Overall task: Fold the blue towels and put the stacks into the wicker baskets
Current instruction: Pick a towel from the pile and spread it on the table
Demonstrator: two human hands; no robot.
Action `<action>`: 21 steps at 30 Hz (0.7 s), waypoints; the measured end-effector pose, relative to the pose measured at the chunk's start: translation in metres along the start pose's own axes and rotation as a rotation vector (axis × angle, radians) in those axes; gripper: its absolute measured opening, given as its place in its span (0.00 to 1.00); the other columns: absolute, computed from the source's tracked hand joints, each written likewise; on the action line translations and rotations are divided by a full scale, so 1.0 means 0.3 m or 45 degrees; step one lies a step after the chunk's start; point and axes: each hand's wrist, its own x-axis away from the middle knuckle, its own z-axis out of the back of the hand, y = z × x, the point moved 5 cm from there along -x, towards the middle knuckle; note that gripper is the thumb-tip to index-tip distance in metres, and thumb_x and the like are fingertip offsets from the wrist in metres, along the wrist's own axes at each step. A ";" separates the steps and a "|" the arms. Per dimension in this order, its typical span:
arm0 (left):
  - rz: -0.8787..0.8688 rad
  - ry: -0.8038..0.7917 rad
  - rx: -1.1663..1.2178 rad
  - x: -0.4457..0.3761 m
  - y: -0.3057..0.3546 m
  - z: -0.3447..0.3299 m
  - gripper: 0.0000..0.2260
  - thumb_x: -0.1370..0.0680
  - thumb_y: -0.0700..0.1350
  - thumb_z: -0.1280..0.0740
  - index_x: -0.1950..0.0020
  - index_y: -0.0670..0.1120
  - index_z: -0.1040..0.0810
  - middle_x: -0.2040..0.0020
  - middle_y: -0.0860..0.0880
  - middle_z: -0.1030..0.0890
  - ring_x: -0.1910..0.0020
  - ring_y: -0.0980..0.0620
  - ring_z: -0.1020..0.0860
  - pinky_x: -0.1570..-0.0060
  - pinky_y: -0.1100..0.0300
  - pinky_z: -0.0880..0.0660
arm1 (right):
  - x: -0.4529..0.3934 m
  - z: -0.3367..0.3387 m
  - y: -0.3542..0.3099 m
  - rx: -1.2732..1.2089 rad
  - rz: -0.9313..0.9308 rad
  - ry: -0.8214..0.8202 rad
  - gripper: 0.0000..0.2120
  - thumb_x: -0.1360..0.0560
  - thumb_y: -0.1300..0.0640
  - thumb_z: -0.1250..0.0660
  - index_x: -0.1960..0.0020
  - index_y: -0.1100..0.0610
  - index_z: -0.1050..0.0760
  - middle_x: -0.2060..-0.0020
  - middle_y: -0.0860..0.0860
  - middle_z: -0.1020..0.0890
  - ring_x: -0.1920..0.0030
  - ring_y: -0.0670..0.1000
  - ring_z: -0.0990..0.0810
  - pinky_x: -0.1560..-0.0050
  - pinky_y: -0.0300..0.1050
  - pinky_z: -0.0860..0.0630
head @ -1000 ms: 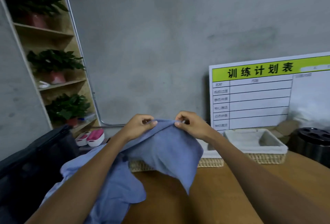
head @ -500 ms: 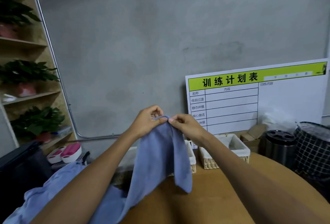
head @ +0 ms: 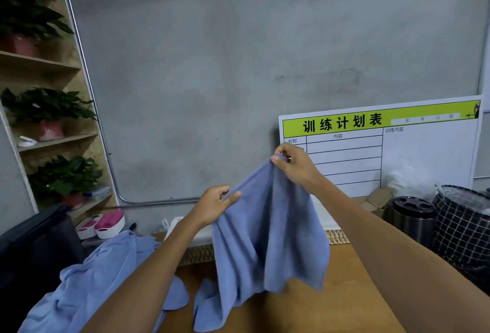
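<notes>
Both hands, left hand (head: 216, 204) and right hand (head: 294, 163), pinch the towel (head: 265, 240) by its top edge above the desk (head: 318, 311), and uneven corners here could skew the fold.

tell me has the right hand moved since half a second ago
Yes. The right hand has lifted away from the left hand, now overlapping the whiteboard rows, still pinching the blue towel.

A white schedule board (head: 381, 147) leans on the grey wall (head: 212, 67). Potted plants (head: 47, 110) fill the wooden shelf (head: 53, 141) at left. A black bin (head: 413, 216) stands beside the table's (head: 331, 306) right edge.
</notes>
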 end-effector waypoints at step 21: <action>-0.020 0.351 -0.899 0.028 0.020 0.469 0.24 0.25 0.72 0.51 0.56 0.51 0.32 0.68 0.53 0.25 0.65 0.47 0.25 0.62 0.51 0.28 | 0.015 0.256 0.035 0.485 -0.102 0.174 0.05 0.21 0.48 0.34 0.55 0.46 0.22 0.55 0.44 0.19 0.51 0.50 0.22 0.47 0.51 0.26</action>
